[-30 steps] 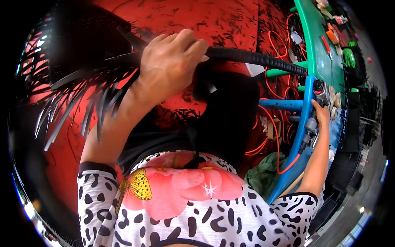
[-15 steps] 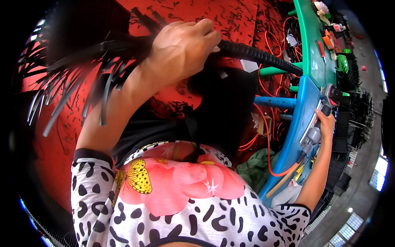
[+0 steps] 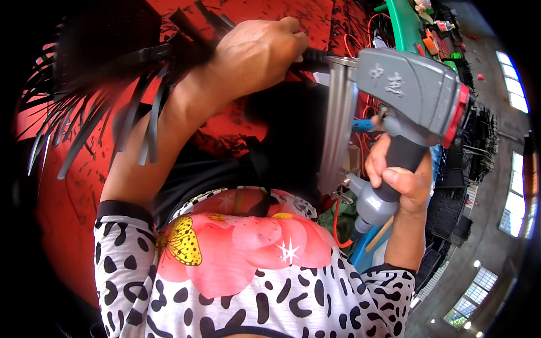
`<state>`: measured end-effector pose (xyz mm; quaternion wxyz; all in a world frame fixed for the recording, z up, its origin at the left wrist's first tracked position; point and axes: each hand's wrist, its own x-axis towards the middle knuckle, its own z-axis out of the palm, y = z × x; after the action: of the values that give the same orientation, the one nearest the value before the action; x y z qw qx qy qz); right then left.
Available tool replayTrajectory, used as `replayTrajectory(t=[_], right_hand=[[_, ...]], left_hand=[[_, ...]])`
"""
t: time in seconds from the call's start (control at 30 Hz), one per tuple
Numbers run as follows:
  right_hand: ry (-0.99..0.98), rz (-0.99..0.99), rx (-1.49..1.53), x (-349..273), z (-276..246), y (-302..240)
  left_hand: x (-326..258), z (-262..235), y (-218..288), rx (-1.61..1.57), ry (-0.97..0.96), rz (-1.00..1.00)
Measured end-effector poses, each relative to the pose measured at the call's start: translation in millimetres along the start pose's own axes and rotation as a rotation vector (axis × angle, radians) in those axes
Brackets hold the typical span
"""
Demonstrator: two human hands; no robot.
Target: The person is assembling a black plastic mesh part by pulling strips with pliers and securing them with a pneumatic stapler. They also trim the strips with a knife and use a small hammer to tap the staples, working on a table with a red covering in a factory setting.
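Up from the blue tabletop [image 3: 360, 256] at our right, we had brought one grey, pistol-shaped power tool with a red-edged end [image 3: 411, 93]; half a second before, it had been over that surface, and now it stood close in front of us, its head beside our left hand [image 3: 253, 53]. Of our two hands, the right hand [image 3: 403, 174] was clamped around the tool's black grip. The left was curled tight on one long, black, ribbed bar [image 3: 315, 57], which ran rightward out of the fist and behind the tool's head. We could not tell whether the two touched. One long silver metal magazine [image 3: 333, 124] reached down from the head, and one thin orange-red hose [image 3: 336, 225] showed below the tool.

Left of our fist spread a fringe of flat black strips [image 3: 84, 129], too many and too blurred for us to count, with one broad dark panel [image 3: 110, 45] above them. Beneath lay the red floor [image 3: 73, 225], littered with dark scraps. We also saw one green tabletop [image 3: 406, 28] at upper right, beyond the tool.
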<state>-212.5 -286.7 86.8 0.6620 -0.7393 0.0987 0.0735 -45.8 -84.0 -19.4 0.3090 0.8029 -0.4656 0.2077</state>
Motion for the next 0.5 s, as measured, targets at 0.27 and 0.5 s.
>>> replayTrajectory(t=[0.27,0.5], right_hand=[[-0.091,0.034,-0.01,9.7,15.3,-5.4],[-0.095,0.028,0.003,11.4,16.7,-8.8]], left_hand=[[3.4,1.4,0.2,0.014,0.023,-0.031],[3.9,0.6,-0.3,-0.001,0.074,-0.023]])
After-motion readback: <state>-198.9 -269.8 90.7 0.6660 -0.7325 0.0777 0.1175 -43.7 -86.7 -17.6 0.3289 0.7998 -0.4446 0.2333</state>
